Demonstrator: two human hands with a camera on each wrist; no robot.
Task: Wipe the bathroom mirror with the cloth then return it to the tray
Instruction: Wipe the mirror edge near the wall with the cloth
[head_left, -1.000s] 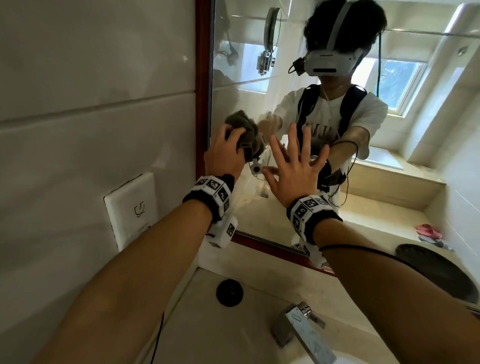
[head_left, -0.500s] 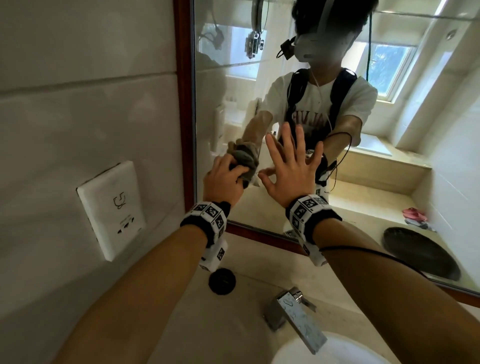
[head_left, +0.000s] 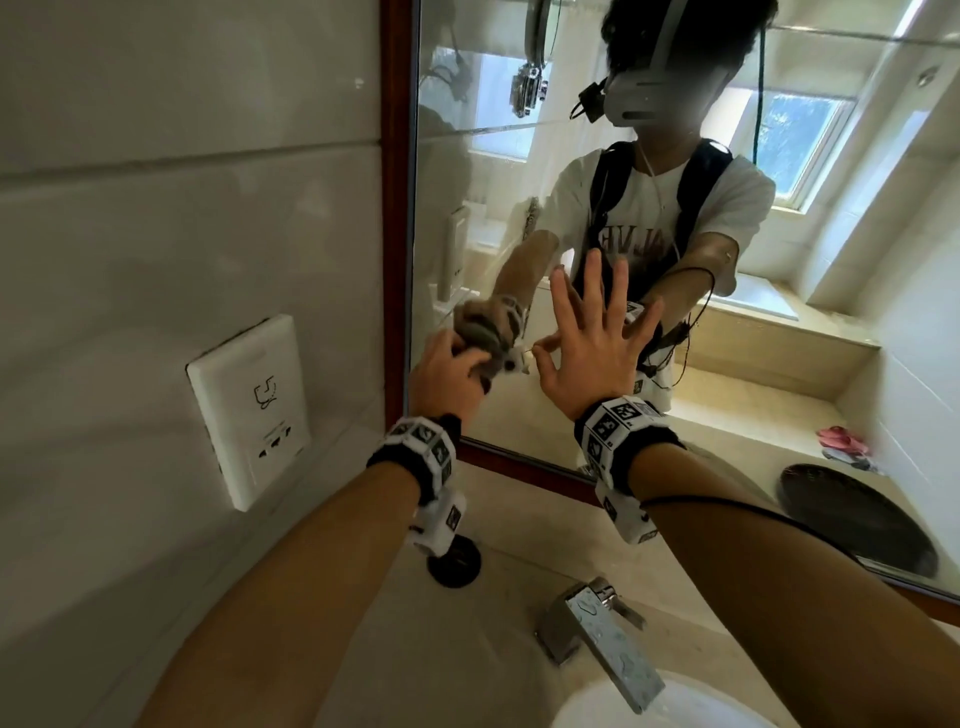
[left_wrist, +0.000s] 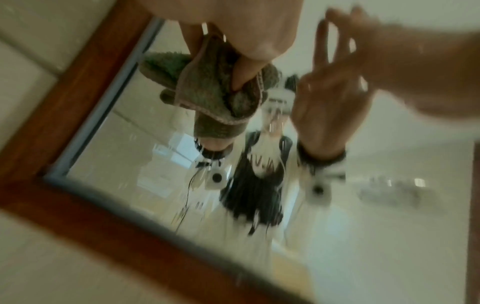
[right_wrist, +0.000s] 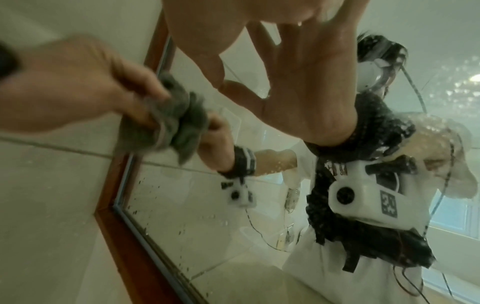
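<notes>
The mirror (head_left: 519, 156) has a brown wooden frame (head_left: 395, 208). My left hand (head_left: 447, 374) grips a bunched grey-green cloth (head_left: 485, 358) and presses it on the glass near the lower left corner. The left wrist view shows the cloth (left_wrist: 207, 92) wrapped around the fingers (left_wrist: 241, 76), blurred. My right hand (head_left: 592, 353) lies flat on the glass just right of the cloth, fingers spread. In the right wrist view the cloth (right_wrist: 168, 127) sits in the left hand (right_wrist: 64, 86), beside the right hand's thumb (right_wrist: 202, 51). Small specks dot the glass (right_wrist: 161, 195) below the cloth.
A white wall socket plate (head_left: 249, 410) is left of the frame. Below the mirror are a stone counter (head_left: 363, 649), a black round plug (head_left: 454, 564), a chrome faucet (head_left: 597, 634) and a white basin (head_left: 649, 706). A dark round tray-like disc (head_left: 857, 519) shows reflected at right.
My left hand has dragged the cloth down the glass, from fingertip height of the right hand to thumb height. The right hand stays flat on the mirror.
</notes>
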